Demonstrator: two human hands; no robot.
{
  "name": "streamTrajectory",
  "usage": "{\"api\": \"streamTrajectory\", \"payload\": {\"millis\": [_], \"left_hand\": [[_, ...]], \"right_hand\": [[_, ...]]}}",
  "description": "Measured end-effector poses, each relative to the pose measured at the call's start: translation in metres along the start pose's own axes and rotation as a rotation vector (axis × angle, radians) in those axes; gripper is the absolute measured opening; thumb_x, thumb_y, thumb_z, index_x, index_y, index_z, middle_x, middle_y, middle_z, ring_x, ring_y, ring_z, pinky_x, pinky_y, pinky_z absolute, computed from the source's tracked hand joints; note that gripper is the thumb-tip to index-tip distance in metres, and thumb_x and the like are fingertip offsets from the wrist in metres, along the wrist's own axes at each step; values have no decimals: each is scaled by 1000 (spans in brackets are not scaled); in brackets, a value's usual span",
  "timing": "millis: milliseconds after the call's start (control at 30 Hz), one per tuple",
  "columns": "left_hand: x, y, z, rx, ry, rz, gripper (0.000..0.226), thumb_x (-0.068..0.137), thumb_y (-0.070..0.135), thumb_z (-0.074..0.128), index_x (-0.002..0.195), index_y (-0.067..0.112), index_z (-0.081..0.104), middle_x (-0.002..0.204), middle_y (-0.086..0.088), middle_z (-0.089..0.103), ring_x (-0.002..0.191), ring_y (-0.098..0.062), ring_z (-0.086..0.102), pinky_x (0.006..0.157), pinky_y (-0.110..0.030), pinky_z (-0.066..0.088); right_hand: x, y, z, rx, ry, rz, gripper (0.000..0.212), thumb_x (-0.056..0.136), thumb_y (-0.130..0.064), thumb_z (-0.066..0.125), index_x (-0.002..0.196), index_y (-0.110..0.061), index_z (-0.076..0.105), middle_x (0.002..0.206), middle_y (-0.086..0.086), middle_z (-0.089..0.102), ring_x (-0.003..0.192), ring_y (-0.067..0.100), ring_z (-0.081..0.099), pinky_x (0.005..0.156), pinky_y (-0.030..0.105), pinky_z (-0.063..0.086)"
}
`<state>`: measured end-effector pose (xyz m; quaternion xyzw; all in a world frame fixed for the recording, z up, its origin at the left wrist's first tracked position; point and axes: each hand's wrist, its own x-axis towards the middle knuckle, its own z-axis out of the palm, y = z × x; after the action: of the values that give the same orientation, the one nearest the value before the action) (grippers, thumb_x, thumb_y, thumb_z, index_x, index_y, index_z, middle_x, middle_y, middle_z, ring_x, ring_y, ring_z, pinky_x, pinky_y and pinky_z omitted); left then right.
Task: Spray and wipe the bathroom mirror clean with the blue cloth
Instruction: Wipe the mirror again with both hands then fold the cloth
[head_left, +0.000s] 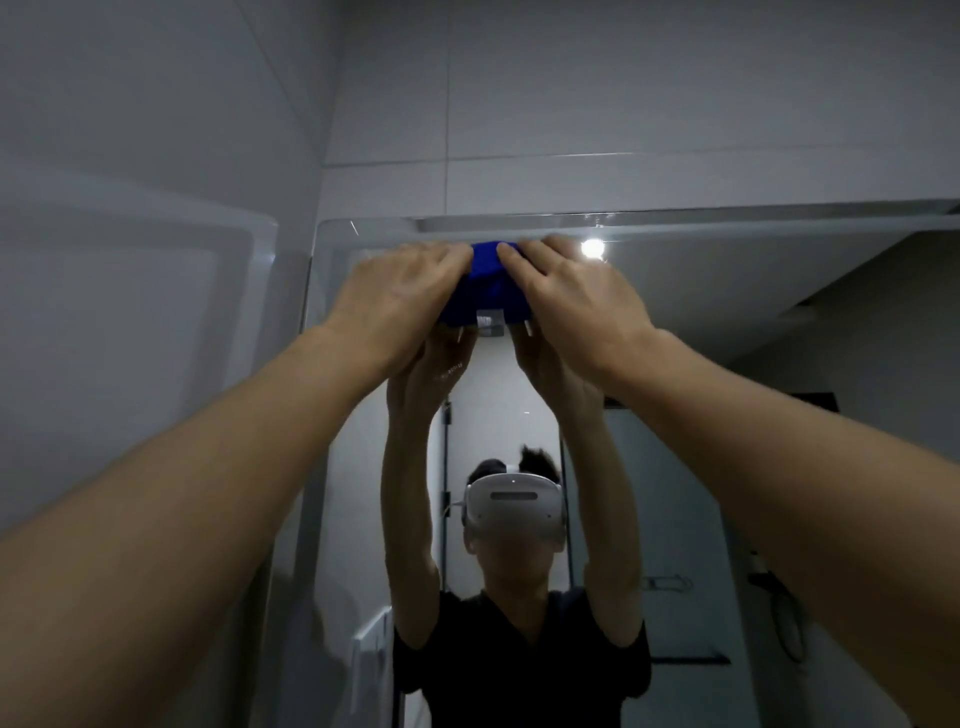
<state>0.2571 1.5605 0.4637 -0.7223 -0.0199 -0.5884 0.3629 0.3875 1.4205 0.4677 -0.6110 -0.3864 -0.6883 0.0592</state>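
Two hands, left hand (400, 296) and right hand (571, 291), fingers flat, pressing blue cloth (485, 291) against mirror (727, 322) just below its top edge; risk: cloth bunches or slips sideways under uneven pressure, leaving streaks

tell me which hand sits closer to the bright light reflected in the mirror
The right hand. It presses the blue cloth just beside the reflected light near the mirror's top edge; the left hand lies beyond the cloth.
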Motion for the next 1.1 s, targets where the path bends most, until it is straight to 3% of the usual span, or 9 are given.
{"api": "streamTrajectory", "payload": {"millis": [133, 300, 433, 633, 733, 867, 1100], "left_hand": [[9, -11, 8, -20, 40, -41, 53, 91, 11, 65, 139, 9, 42, 129, -18, 57, 112, -35, 59, 88, -42, 49], [14, -29, 4, 168, -66, -71, 72, 94, 11, 61, 154, 9, 22, 153, -23, 38, 140, -38, 39, 113, -49, 35], [13, -47, -3, 250, -119, -129, 71, 92, 10, 63, 152, 4, 25, 151, -25, 39, 138, -40, 40, 113, -49, 32], [8, -78, 4, 335, -205, -178, 79, 93, 8, 57, 154, 0, 8, 160, -25, 20, 150, -37, 18, 122, -48, 16], [3, -85, 5, 273, -226, -210, 80, 95, 13, 55, 155, 1, 3, 163, -22, 12, 151, -35, 13, 122, -49, 18], [-10, -81, 1, 147, -246, -275, 74, 99, 20, 43, 157, 7, -1, 166, -13, 1, 153, -27, 3, 122, -40, 8], [-38, -62, -5, 102, -252, -316, 63, 103, 29, 28, 156, 4, 5, 166, -15, 5, 153, -24, 4, 122, -33, 3]], "right_hand": [[15, 1, 4, -12, 7, 15, 66, 97, -16, 54, 154, -7, 21, 149, 16, 40, 135, 33, 37, 103, 45, 45], [34, -4, 5, -1, 30, -13, 66, 98, -15, 55, 155, -7, 21, 152, 17, 37, 137, 33, 35, 111, 42, 35], [58, -22, 5, 40, -5, -4, 72, 97, -18, 58, 155, -9, 18, 153, 17, 34, 139, 35, 32, 113, 46, 34], [82, -54, 7, 58, -20, 16, 74, 98, -22, 56, 156, -8, 13, 154, 20, 28, 141, 37, 28, 116, 47, 28], [82, -60, 7, 90, -43, 3, 77, 98, -23, 56, 157, -11, 9, 159, 18, 19, 147, 37, 16, 119, 48, 21], [73, -61, 7, 141, -70, -36, 72, 102, -32, 47, 158, -13, 5, 163, 16, 8, 150, 34, 6, 121, 45, 11], [46, -76, 9, 202, -82, -71, 63, 105, -40, 33, 157, -12, 11, 162, 18, 12, 149, 35, 9, 121, 45, 14]]}}
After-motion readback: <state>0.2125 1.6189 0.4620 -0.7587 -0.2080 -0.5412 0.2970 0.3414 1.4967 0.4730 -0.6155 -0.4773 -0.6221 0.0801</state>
